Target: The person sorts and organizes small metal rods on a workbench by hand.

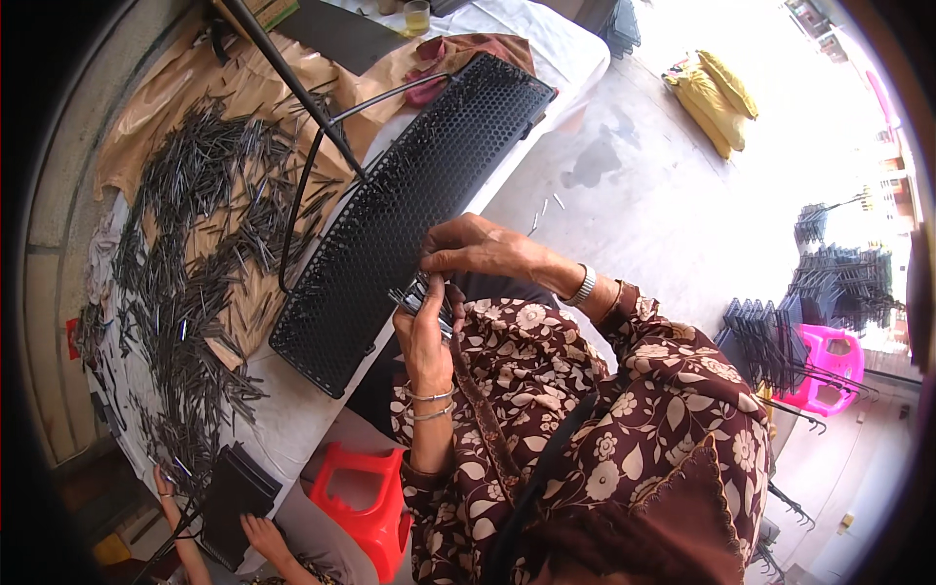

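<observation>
My left hand (425, 336) is closed around a bundle of thin dark metal rods (412, 292), whose ends stick out past my fingers. My right hand (480, 248) is just above it, thumb and fingers pinched together near the tip of the left thumb; what sits between them is too small to make out. Beside both hands, a long black perforated rack (395, 195) lies slantwise along the table edge. Small dark pieces stand in rows in some of its holes, mostly along the far-left side.
Many loose dark rods (195, 185) are heaped on brown paper (127, 156) left of the rack. A co-worker's hands (265, 536) touch a black panel (237, 492) at lower left. A red stool (366, 507) stands below the table; yellow sacks (717, 102) lie on the floor at upper right.
</observation>
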The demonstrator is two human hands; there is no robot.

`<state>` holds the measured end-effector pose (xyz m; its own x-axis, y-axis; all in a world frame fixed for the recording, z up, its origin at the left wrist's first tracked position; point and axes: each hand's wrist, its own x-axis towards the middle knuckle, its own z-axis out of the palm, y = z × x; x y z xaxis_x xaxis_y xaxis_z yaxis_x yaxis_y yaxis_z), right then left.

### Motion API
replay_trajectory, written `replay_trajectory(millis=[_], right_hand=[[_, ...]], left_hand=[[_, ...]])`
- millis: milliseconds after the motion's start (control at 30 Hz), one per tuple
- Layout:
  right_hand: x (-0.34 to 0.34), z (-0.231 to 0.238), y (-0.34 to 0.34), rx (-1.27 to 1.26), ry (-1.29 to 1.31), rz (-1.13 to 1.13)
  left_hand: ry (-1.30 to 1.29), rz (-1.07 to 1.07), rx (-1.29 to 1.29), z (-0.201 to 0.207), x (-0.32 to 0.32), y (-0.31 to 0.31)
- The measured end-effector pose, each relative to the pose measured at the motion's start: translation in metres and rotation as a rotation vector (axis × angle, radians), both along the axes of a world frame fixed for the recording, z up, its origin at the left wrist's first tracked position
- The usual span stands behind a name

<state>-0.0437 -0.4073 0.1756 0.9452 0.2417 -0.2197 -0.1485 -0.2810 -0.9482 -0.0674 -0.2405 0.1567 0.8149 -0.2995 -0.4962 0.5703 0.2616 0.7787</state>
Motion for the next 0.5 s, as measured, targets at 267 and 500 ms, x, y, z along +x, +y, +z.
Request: replay_trajectory(millis=[267,500], right_hand=[[-0.002,-0.008,0.006,-0.018,-0.134,-0.218],[-0.001,-0.006,0.003,0.062,-0.138,-0.121]], left_hand=[[-0.037,0.112,0.013,-0.002,0.001,-0.008],[-0.008,0.168,0.037,-0.015,-0.002,-0.006]])
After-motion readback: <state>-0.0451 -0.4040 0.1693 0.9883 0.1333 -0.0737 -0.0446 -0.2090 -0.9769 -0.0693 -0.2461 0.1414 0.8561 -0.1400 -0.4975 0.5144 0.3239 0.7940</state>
